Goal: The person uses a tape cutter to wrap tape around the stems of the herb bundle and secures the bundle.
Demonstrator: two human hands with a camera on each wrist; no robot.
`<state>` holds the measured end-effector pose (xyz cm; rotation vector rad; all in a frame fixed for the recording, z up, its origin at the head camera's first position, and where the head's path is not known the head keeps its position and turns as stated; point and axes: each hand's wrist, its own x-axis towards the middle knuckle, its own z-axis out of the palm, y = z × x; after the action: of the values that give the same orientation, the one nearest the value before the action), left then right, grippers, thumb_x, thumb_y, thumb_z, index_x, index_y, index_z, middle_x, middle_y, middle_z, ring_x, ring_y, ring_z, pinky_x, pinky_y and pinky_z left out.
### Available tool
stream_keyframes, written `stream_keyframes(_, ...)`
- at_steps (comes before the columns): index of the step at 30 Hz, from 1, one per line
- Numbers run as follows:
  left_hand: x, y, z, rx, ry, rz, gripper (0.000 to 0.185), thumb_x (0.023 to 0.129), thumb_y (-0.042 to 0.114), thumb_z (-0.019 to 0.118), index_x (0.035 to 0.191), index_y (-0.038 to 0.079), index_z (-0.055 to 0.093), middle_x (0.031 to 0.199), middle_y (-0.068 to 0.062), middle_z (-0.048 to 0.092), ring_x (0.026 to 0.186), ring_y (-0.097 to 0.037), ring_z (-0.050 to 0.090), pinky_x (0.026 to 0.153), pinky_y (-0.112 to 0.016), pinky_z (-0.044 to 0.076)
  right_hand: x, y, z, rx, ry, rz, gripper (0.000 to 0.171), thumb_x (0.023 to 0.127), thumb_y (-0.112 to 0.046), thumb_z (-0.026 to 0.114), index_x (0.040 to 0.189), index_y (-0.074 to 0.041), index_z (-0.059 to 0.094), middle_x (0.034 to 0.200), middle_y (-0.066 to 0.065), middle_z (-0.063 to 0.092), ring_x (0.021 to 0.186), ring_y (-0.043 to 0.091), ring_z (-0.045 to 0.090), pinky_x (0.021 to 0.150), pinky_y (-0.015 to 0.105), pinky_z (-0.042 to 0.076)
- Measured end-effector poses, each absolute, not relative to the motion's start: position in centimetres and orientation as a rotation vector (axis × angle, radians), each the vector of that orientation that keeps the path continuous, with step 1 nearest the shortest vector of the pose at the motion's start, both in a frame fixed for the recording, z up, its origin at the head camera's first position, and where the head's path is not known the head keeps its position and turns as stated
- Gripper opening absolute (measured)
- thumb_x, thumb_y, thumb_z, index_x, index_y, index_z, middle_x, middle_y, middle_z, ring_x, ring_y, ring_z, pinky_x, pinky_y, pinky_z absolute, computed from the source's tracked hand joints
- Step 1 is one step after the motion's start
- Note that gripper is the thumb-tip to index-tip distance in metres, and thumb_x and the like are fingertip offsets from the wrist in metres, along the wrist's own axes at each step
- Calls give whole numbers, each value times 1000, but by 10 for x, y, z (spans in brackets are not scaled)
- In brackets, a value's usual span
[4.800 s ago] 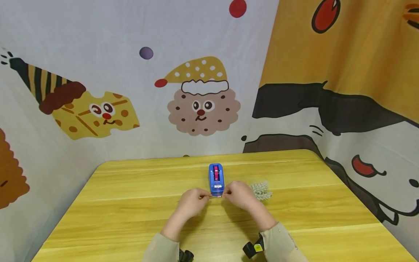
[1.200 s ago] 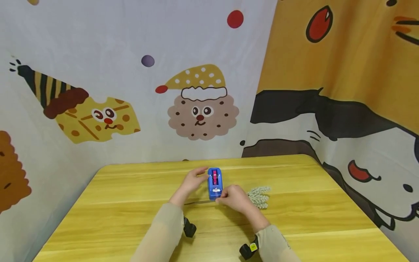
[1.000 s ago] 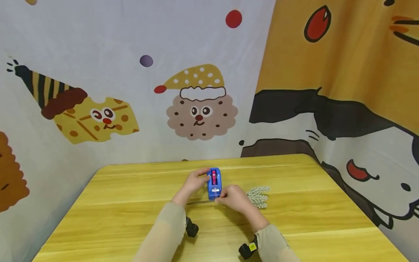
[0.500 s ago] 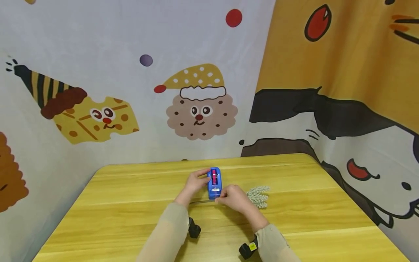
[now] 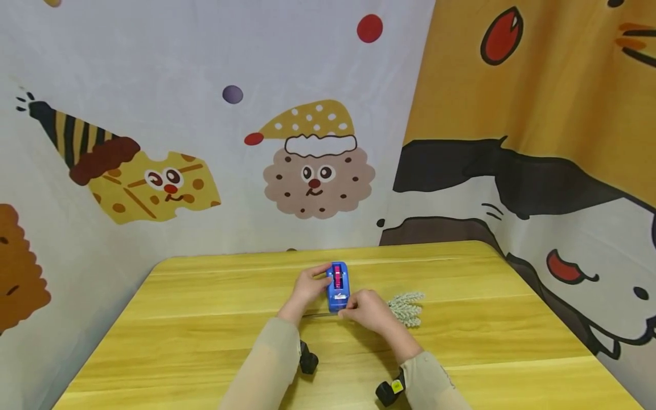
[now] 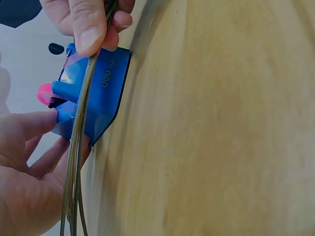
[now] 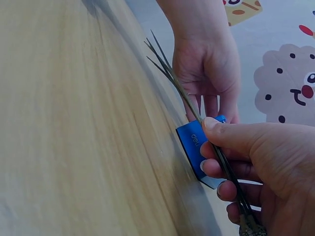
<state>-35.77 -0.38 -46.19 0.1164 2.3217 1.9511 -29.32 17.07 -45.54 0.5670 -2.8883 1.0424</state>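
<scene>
while the left hand (image 5: pixel 309 286) steadies the blue dispenser (image 5: pixel 338 286) from its left side, fingers laid along the casing and thumb at the top, the right hand (image 5: pixel 370 310) sits just in front of it, clenched around a bundle of thin green stems (image 7: pixel 197 114). the dispenser stands near the middle of the table (image 5: pixel 179 330), a little toward the far edge, with a pink roll showing in its top slot. in the right wrist view the thumb and curled fingers (image 7: pixel 216 168) pinch the stems hard against the near end of the dispenser (image 7: pixel 194 142), and the loose stem tips fan out past the left hand (image 7: pixel 206 69). in the left wrist view the stems (image 6: pixel 78 147) run across the face of the dispenser (image 6: pixel 106 93), with the right hand (image 6: pixel 88 22) gripping them at the top and the left hand (image 6: pixel 24 167) touching the dispenser's side with an extended fingertip. in the head view the frosted sprig heads (image 5: pixel 406 307) of the bundle lie on the table just right of the right hand. beige sleeves cover both forearms, and a cartoon backdrop (image 5: pixel 318 171) hangs behind the table.
</scene>
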Motion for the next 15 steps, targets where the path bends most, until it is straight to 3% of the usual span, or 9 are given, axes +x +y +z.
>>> stream_keyframes(15,-355,-3,-461,94,2331,1928,40,93,4,61,132,10,60,140,-17,50,116,-33,57,87,-34,52,-297,169,-461,560,-2892,1035,26,83,-26,77,62,-15,65,56,-10,54,48,5,38,44,21,32)
